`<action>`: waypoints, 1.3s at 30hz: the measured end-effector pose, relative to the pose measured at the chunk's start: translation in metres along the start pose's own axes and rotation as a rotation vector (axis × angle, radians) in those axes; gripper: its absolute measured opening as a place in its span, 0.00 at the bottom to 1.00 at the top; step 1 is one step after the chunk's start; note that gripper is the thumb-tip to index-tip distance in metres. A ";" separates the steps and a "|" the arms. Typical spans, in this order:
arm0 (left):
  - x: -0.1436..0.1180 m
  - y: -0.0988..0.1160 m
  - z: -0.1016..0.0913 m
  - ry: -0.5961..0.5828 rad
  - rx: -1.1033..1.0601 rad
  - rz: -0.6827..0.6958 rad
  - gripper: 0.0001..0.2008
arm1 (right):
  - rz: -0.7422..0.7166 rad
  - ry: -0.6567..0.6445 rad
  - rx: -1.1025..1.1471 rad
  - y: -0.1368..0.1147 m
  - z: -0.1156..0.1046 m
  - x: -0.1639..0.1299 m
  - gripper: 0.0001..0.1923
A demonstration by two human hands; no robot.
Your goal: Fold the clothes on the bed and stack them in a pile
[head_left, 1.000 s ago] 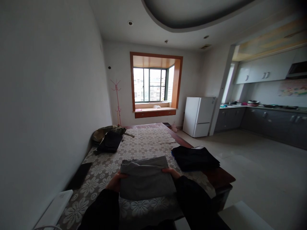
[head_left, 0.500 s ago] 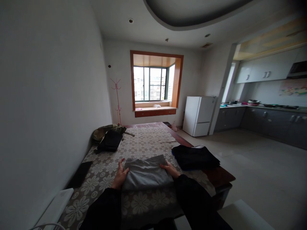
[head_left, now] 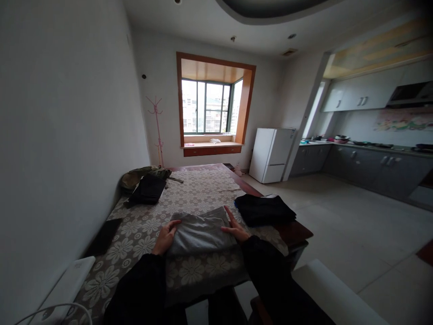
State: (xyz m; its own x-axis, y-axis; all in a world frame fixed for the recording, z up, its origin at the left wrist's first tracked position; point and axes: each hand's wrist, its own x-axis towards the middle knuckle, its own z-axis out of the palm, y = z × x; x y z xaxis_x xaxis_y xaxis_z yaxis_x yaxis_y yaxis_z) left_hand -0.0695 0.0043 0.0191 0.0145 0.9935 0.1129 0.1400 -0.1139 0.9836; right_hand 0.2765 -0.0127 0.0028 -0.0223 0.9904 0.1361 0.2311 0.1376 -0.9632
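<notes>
Our grey cloth (head_left: 201,238) looks folded, creases left unsmoothed, on or just above the surface (head_left: 191,271). Our left hand (head_left: 164,238) touches one edge, its fingers' grip unclear; our right hand (head_left: 237,229) has thumb and forefinger apart. Rightward, dark clothes (head_left: 265,212) lie already folded.

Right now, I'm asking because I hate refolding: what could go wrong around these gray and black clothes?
The folded gray garment has an uneven far edge between the left hand and right hand, so its folds might slip. The folded black clothing lies by the right edge of the table, near the right sleeve, so an outward elbow could nudge it off.
</notes>
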 end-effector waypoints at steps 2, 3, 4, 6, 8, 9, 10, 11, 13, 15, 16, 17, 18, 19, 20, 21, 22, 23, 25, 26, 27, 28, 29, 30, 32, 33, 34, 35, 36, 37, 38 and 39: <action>0.000 0.001 0.000 -0.008 -0.031 -0.021 0.13 | 0.009 -0.106 0.042 0.000 -0.002 -0.003 0.29; -0.001 0.002 0.000 -0.014 -0.068 -0.035 0.14 | 0.020 -0.145 0.061 -0.001 -0.003 -0.003 0.26; -0.002 0.004 0.000 -0.021 -0.108 -0.049 0.16 | 0.031 -0.168 0.073 -0.004 -0.004 -0.002 0.23; -0.005 0.007 0.000 -0.043 -0.162 -0.061 0.19 | 0.059 -0.198 0.092 -0.015 -0.009 0.004 0.22; -0.009 0.009 0.000 -0.091 -0.141 -0.060 0.21 | 0.077 -0.234 0.094 -0.036 -0.021 0.013 0.25; -0.010 0.009 0.001 -0.124 -0.114 -0.069 0.22 | 0.078 -0.251 0.083 -0.051 -0.029 0.019 0.27; -0.011 0.008 0.002 -0.156 -0.092 -0.088 0.23 | 0.070 -0.257 0.055 -0.067 -0.038 0.026 0.27; -0.011 0.006 0.002 -0.179 -0.077 -0.112 0.24 | 0.056 -0.258 0.011 -0.085 -0.049 0.033 0.27; -0.012 0.002 0.004 -0.190 -0.069 -0.149 0.26 | 0.006 -0.264 -0.083 -0.122 -0.073 0.048 0.28; -0.011 -0.002 0.005 -0.187 -0.046 -0.165 0.26 | -0.056 -0.279 -0.207 -0.158 -0.097 0.064 0.28; -0.010 -0.004 0.005 -0.189 -0.022 -0.169 0.25 | -0.086 -0.288 -0.277 -0.174 -0.109 0.071 0.28; -0.009 -0.005 0.005 -0.198 0.007 -0.177 0.25 | -0.111 -0.301 -0.342 -0.188 -0.121 0.077 0.27; -0.008 -0.006 0.005 -0.208 0.036 -0.185 0.24 | -0.128 -0.303 -0.397 -0.200 -0.132 0.082 0.27; -0.007 -0.006 0.004 -0.216 0.061 -0.191 0.24 | -0.129 -0.298 -0.449 -0.210 -0.143 0.087 0.26; -0.007 -0.007 0.004 -0.223 0.079 -0.192 0.23 | -0.112 -0.284 -0.492 -0.218 -0.153 0.090 0.26; -0.006 -0.007 0.004 -0.228 0.091 -0.188 0.23 | -0.083 -0.259 -0.522 -0.224 -0.163 0.092 0.26; -0.006 -0.008 0.004 -0.233 0.098 -0.184 0.22 | -0.049 -0.226 -0.541 -0.228 -0.174 0.094 0.26; -0.006 -0.008 0.004 -0.237 0.102 -0.179 0.22 | -0.018 -0.184 -0.550 -0.229 -0.184 0.094 0.26; -0.006 -0.009 0.004 -0.237 0.104 -0.171 0.21 | 0.013 -0.087 -0.549 -0.227 -0.207 0.095 0.26; -0.006 -0.010 0.004 -0.233 0.103 -0.170 0.21 | 0.017 -0.039 -0.550 -0.223 -0.219 0.095 0.25; -0.006 -0.010 0.004 -0.230 0.103 -0.171 0.21 | 0.024 0.004 -0.558 -0.218 -0.231 0.095 0.25; -0.006 -0.011 0.004 -0.227 0.102 -0.173 0.21 | 0.041 0.041 -0.581 -0.211 -0.243 0.096 0.24; -0.006 -0.011 0.004 -0.225 0.100 -0.176 0.21 | 0.067 0.071 -0.614 -0.202 -0.254 0.096 0.23; -0.006 -0.011 0.004 -0.224 0.098 -0.179 0.21 | 0.101 0.090 -0.654 -0.193 -0.264 0.096 0.22; -0.006 -0.011 0.005 -0.222 0.094 -0.184 0.21 | 0.165 0.092 -0.724 -0.170 -0.278 0.094 0.20; -0.006 -0.010 0.005 -0.221 0.092 -0.185 0.21 | 0.190 0.080 -0.744 -0.159 -0.282 0.091 0.19; -0.006 -0.010 0.005 -0.220 0.092 -0.184 0.21 | 0.203 0.064 -0.752 -0.147 -0.285 0.087 0.18; -0.006 -0.010 0.005 -0.220 0.092 -0.182 0.21 | 0.205 0.052 -0.755 -0.136 -0.286 0.082 0.18; -0.006 -0.009 0.005 -0.218 0.094 -0.180 0.21 | 0.197 0.048 -0.760 -0.125 -0.286 0.076 0.18; -0.006 -0.009 0.005 -0.215 0.099 -0.179 0.21 | 0.180 0.054 -0.767 -0.116 -0.286 0.069 0.18; -0.006 -0.009 0.005 -0.214 0.105 -0.180 0.21 | 0.155 0.071 -0.775 -0.108 -0.286 0.063 0.18; -0.006 -0.008 0.005 -0.212 0.112 -0.183 0.21 | 0.126 0.092 -0.784 -0.101 -0.287 0.058 0.18</action>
State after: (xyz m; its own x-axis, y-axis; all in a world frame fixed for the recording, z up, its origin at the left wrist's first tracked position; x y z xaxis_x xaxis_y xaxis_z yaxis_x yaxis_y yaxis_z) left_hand -0.0657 -0.0008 0.0096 0.1836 0.9771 -0.1078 0.2674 0.0559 0.9620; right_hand 0.5309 0.0280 0.1745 0.1224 0.9885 0.0885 0.8439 -0.0567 -0.5335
